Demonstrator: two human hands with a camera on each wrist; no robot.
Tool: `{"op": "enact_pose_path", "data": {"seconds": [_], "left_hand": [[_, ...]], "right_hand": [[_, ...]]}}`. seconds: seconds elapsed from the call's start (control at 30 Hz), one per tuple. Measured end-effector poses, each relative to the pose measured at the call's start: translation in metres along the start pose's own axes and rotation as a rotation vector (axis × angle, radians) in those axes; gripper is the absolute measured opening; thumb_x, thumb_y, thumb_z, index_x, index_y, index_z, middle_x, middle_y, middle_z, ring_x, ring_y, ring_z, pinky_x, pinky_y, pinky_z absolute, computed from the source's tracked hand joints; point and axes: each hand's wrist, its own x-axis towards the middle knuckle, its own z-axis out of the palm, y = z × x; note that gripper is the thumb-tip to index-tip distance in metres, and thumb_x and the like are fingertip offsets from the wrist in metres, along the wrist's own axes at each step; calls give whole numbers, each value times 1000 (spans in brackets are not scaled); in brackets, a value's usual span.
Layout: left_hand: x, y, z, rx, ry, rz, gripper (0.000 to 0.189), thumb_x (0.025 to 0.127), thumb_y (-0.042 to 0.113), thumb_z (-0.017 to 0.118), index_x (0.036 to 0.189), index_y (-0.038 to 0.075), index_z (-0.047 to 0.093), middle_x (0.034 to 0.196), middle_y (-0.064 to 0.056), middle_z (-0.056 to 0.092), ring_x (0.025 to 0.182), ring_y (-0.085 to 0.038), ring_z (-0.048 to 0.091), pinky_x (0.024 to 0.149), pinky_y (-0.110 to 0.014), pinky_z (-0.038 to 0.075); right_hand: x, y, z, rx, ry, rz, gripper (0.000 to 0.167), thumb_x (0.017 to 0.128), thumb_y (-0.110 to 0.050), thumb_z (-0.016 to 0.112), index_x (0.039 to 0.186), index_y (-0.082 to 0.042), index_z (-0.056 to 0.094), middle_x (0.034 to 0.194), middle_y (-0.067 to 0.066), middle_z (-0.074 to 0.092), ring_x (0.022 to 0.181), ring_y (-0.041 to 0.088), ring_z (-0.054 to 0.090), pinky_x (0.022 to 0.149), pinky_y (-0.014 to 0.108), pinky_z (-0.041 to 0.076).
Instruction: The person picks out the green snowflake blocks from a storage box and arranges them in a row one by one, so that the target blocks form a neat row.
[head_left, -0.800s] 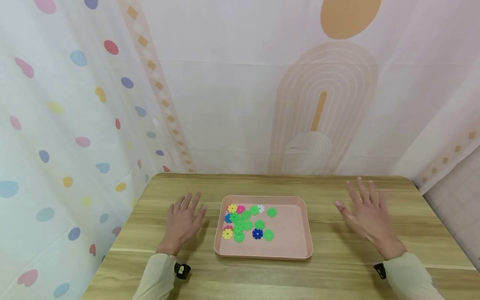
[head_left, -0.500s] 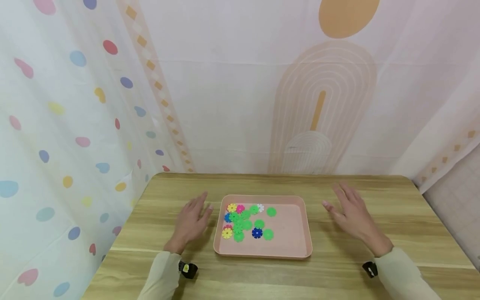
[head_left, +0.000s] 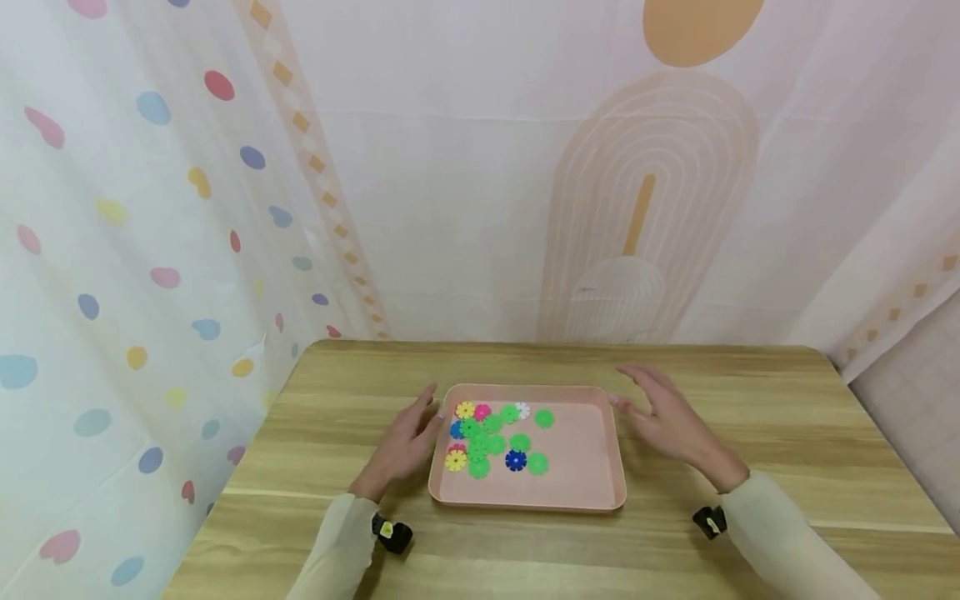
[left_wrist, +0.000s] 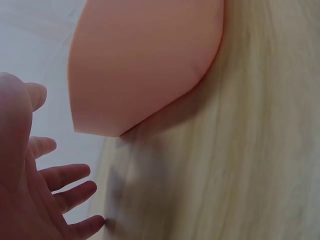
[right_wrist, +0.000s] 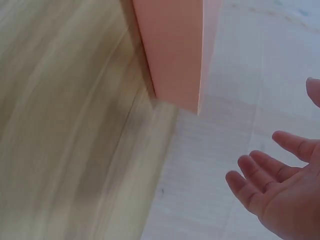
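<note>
A shallow pink tray [head_left: 577,492] lies on the table, with several flat notched plastic discs inside, mostly in its left half. Many are green discs [head_left: 537,463]; a dark blue disc [head_left: 515,460], a yellow disc [head_left: 455,460] and a white disc [head_left: 522,410] are among them. My left hand [head_left: 403,446] is beside the tray's left wall, fingers extended and thumb near the rim. At the opposite side, my right hand [head_left: 671,423] has its thumb by the right rim and its fingers spread. Both wrist views show a gap between the fingers and the tray wall. Neither hand holds anything.
The tray stands on a wood-grain table [head_left: 525,554]. Behind the table's far edge hangs a pale curtain [head_left: 450,208] with printed shapes, which also runs along the left. A black wrist strap [head_left: 393,533] is on the left arm.
Both hands have moved inward toward the tray's sides, the left one rightward and the right one leftward. The tray and discs stay in place; the head view has shifted slightly.
</note>
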Motion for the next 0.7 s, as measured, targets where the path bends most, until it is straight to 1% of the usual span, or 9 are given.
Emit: {"op": "enact_pose_path", "data": {"seconds": [0.17,0.3,0.43,0.53,0.6,0.67,0.7], "left_hand": [[3,3,4,-15,-29,-1,65,104,33,49,159,14,20,153,-20,41,139,-38,42,112,-58,33],[6,5,7,-10,-51,-1,66,105,36,48,159,13,19,156,-17,37,143,-36,36,115,-55,29],[10,6,11,23,-57,-9,68,104,42,46,160,14,19,159,-15,31,146,-36,29,118,-56,23],[13,6,13,58,-59,-8,69,104,46,44,160,14,19,160,-15,30,146,-37,29,118,-56,23],[15,6,15,70,-58,8,69,104,47,42,160,13,18,159,-17,31,145,-39,30,117,-57,24],[17,6,16,74,-59,15,69,104,47,41,160,12,18,158,-18,32,144,-41,31,116,-59,24],[17,5,17,74,-60,15,70,104,48,41,160,13,18,158,-19,33,144,-41,31,116,-60,24]], "right_hand": [[7,-6,12,58,-51,19,56,100,-28,60,144,3,45,143,26,46,121,45,50,96,61,45],[11,-13,20,100,-82,43,56,99,-32,61,143,1,47,138,25,50,115,41,55,92,55,49],[15,-19,28,122,-118,60,58,99,-36,60,143,0,48,134,25,53,104,31,58,84,46,53],[18,-23,34,164,-170,82,56,99,-34,60,142,-1,49,129,23,55,97,24,58,78,38,52],[20,-25,37,184,-210,80,53,99,-31,61,141,-1,50,127,21,56,94,21,57,74,34,52],[21,-27,41,200,-250,77,47,99,-29,62,137,-3,55,125,19,56,92,19,56,73,32,51],[22,-28,43,194,-267,61,44,98,-29,63,133,-2,57,124,18,57,91,18,56,73,31,51]]}}
